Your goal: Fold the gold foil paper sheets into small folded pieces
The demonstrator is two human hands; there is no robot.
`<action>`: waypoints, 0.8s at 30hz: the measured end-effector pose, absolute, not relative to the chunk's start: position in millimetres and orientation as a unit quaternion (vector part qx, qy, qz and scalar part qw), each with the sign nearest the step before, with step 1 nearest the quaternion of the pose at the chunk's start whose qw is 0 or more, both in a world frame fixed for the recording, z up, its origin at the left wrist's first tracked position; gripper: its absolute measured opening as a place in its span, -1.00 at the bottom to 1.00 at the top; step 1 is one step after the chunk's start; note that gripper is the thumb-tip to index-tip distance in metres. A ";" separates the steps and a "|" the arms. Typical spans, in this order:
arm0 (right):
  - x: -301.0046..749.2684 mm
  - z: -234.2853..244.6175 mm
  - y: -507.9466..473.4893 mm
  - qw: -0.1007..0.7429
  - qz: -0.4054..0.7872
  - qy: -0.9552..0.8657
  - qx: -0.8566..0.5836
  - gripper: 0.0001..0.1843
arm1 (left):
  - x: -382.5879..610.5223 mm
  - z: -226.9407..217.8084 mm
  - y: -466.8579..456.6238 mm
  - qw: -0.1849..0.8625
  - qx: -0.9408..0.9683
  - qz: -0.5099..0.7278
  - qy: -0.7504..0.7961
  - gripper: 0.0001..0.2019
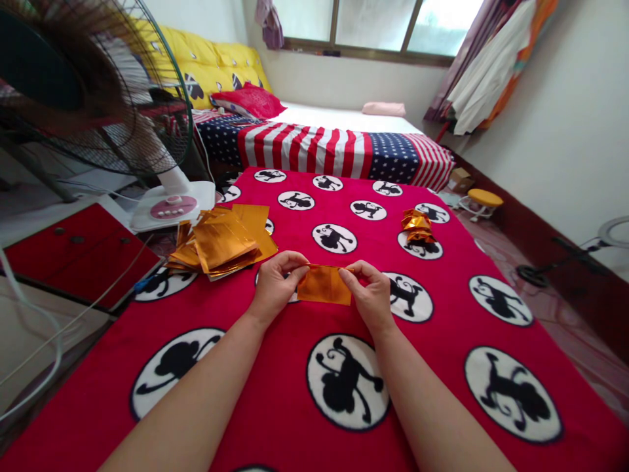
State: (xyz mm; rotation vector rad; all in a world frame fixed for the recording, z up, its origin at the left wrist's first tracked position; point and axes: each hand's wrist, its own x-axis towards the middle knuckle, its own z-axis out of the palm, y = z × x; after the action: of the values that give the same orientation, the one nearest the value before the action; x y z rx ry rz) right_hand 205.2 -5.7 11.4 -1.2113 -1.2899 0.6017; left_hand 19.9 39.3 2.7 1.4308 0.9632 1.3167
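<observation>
Between my two hands is a sheet of gold foil paper [324,286], its far edge pinched at both top corners. My left hand [279,283] grips the left corner between thumb and fingers. At the right corner, my right hand [367,288] is closed in a similar pinch. The near part of the sheet hangs down over the red cloth. Left of my left hand lies a loose pile of gold foil sheets [226,242]. Farther off to the right sits a small group of folded gold foil pieces [417,227].
A red cloth with monkey prints [427,393] covers the surface under my hands. A fan [171,196] stands at the left, its blades blurred. Beyond are a bed with a stars-and-stripes cover [314,149] and, on the right, a yellow stool [485,198].
</observation>
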 end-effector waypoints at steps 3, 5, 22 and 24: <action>204.5 10.6 -6.4 0.613 0.290 -0.529 -0.510 -0.81 | 21.2 6.8 37.1 0.459 0.576 0.544 0.401 -0.83; 204.2 10.3 -6.9 0.624 0.307 -0.515 -0.501 -0.80 | 21.8 9.1 36.1 0.466 0.569 0.543 0.404 -0.82; 196.6 8.0 -9.3 0.643 0.363 -0.454 -0.498 -0.81 | 23.2 7.2 38.4 0.529 0.566 0.512 0.371 -0.82; 194.6 8.6 -10.5 0.642 0.365 -0.450 -0.502 -0.79 | 24.1 6.5 37.2 0.495 0.592 0.508 0.382 -0.82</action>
State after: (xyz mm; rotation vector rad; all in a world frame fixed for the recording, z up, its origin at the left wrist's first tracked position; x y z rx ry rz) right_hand 194.6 -10.5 8.6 -1.1431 -1.0267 0.8328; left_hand 24.1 37.2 6.5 1.4351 0.9247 1.2314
